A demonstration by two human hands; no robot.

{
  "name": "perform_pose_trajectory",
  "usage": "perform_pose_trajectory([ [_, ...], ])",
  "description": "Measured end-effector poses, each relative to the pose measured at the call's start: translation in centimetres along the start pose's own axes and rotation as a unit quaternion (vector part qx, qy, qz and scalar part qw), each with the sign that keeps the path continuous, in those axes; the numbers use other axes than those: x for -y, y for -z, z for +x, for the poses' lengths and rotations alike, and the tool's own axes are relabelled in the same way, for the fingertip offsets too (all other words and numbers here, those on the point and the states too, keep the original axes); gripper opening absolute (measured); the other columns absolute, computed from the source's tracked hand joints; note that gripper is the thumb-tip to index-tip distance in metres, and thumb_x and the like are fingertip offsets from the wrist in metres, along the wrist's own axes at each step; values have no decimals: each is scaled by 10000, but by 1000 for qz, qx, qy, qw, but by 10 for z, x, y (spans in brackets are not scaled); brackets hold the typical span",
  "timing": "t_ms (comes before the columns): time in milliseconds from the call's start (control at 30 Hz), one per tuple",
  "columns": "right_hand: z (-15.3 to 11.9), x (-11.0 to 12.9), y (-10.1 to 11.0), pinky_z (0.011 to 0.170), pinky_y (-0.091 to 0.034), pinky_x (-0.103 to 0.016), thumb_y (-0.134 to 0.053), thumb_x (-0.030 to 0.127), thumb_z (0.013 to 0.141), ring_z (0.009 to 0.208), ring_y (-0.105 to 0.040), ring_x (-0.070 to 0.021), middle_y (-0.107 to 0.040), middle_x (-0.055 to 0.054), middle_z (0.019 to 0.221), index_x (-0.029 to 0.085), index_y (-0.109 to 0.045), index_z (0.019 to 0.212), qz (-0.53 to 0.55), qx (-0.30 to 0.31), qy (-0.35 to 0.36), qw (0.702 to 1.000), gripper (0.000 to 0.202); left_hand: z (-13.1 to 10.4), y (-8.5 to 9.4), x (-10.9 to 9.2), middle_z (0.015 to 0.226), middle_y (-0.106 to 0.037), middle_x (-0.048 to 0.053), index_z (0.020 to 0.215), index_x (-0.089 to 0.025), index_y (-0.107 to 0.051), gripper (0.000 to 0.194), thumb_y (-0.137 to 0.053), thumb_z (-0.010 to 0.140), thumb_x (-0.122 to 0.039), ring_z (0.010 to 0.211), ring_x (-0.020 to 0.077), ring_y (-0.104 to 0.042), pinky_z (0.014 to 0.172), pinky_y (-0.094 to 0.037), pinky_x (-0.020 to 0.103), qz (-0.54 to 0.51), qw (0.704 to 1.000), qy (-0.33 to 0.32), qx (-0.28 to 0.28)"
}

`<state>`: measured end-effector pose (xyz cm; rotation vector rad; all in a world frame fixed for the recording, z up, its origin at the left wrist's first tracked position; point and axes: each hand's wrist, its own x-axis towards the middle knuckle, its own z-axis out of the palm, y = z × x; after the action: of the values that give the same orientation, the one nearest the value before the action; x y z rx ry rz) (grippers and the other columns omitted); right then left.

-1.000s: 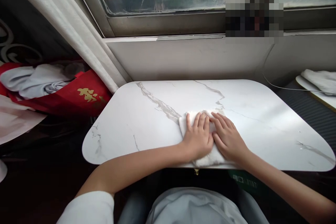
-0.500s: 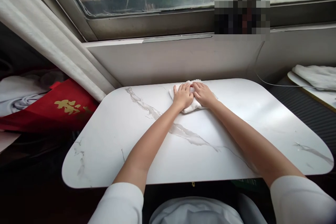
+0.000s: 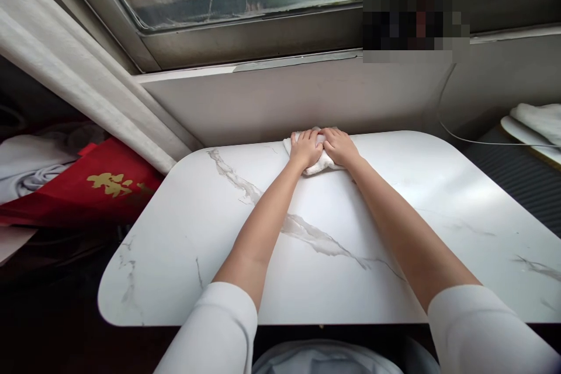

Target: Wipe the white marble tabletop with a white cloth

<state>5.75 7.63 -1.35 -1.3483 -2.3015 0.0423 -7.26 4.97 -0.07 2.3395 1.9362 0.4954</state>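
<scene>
Both arms reach forward over a white table with grey marble veining [image 3: 197, 210]. A folded white cloth [image 3: 322, 165] lies near its far edge. My left hand [image 3: 307, 149] presses on the left part of the cloth, fingers curved over it and the thumb side turned inward. Right beside it, my right hand [image 3: 340, 149] grips the cloth's right part. The two hands nearly touch, and they cover much of the cloth.
A low wall [image 3: 280, 96] under a window stands just behind the table. On the left are a pale curtain [image 3: 87, 52] and a red bag [image 3: 87, 187] with gold lettering. A thin cable [image 3: 477, 141] and another white cloth [image 3: 539, 120] show at right.
Both hands have pushed the cloth slightly farther away, up to the table's far edge. The camera view has shifted a little.
</scene>
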Motion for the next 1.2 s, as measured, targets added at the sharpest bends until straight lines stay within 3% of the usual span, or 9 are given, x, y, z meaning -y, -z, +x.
perform_pose_trajectory([
  [333,-16,0,2,1003,-346,-408,-307,171,859,1207,-463,-266,-554,-134,1313,128,-522,1239,-23,-1,27,999,439,-14,-1,-6,1482,-404,41,1384,-219,-403,466,-248,948,-276,1377,176,-312,1174,-105,481,7,1000,7,-2],
  [600,-63,11,17,1019,-337,-411,-298,194,882,1234,-438,-268,-539,-147,1321,120,-512,1261,-36,15,47,998,442,-61,1,-27,1495,-389,52,1400,-208,-395,480,-254,948,-291,1395,200,-292,1170,-119,505,16,1000,-1,-2],
  [800,-120,30,40,1026,-334,-433,-286,230,912,1238,-430,-280,-519,-171,1337,92,-497,1280,-75,25,64,995,446,-115,7,-49,1521,-348,59,1415,-194,-383,492,-257,951,-302,1416,219,-257,1174,-110,524,14,999,-28,19],
  [1000,-206,58,65,1072,-312,-480,-270,278,946,1333,-362,-289,-474,-165,1407,101,-422,1378,-94,16,61,994,491,-187,18,-79,1540,-302,91,1437,-136,-354,521,-246,960,-316,1430,253,-226,1177,-106,554,8,996,-75,37],
  [1200,-276,83,87,1071,-340,-493,-284,268,944,1366,-337,-274,-419,-124,1455,197,-193,1504,-96,-20,49,994,572,-246,27,-104,1542,-284,121,1446,-90,-330,554,-228,968,-350,1439,280,-188,1163,-132,588,-1,989,-142,41],
])
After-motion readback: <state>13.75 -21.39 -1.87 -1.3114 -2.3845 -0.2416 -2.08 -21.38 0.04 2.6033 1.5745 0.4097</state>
